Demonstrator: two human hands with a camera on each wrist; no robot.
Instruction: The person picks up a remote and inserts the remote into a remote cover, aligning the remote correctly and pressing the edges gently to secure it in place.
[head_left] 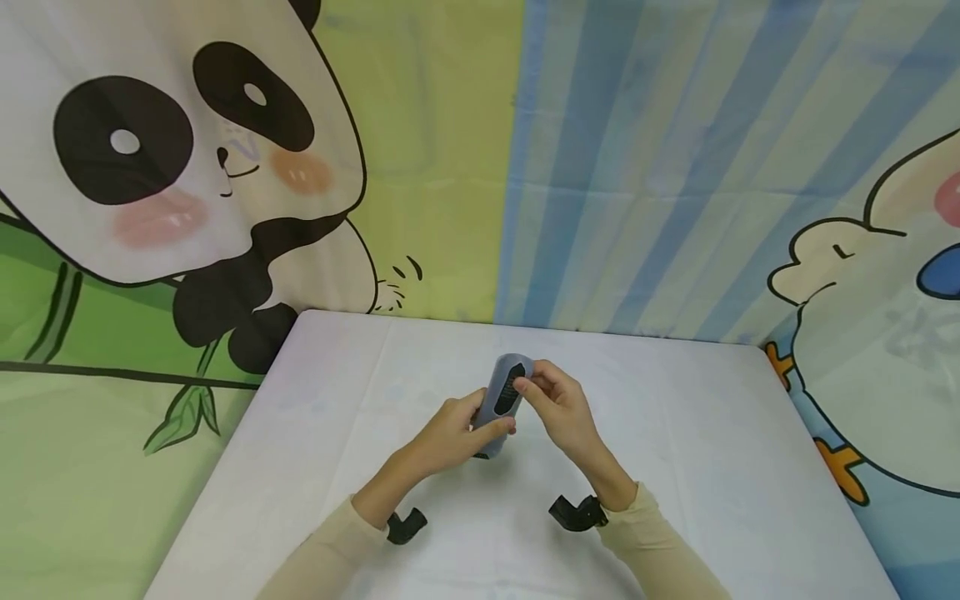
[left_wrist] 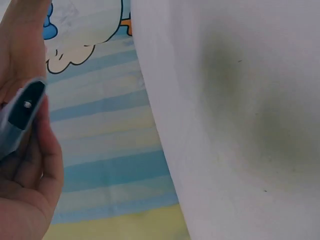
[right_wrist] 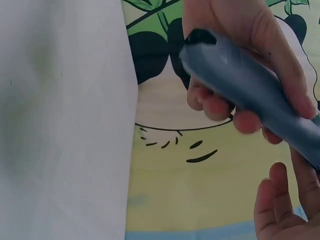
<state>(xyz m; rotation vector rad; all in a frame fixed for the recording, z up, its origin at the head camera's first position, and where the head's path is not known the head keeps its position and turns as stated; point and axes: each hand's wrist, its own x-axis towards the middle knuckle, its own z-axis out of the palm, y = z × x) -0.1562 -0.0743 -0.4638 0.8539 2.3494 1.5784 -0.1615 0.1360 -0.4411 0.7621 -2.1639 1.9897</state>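
A grey-blue elongated device (head_left: 487, 410) with rounded ends is held tilted above the white table. On its upper face lies a black oval panel (head_left: 512, 389) with fine markings too small to read. My left hand (head_left: 450, 435) grips the lower part, thumb across the front. My right hand (head_left: 564, 410) pinches the upper end, its thumb on the panel's edge and its fingers partly hidden behind. In the left wrist view, the device shows a dark end face (left_wrist: 26, 106) with a small shiny spot. The right wrist view shows the left hand's fingers (right_wrist: 217, 107) curled beneath the device (right_wrist: 245, 80).
A white cloth-covered table (head_left: 697, 433) spreads beneath both hands. Behind it hangs a printed backdrop (head_left: 442, 167) with a panda and stripes. Black wrist-worn mounts (head_left: 577, 512) sit at both sleeve cuffs, over the table.
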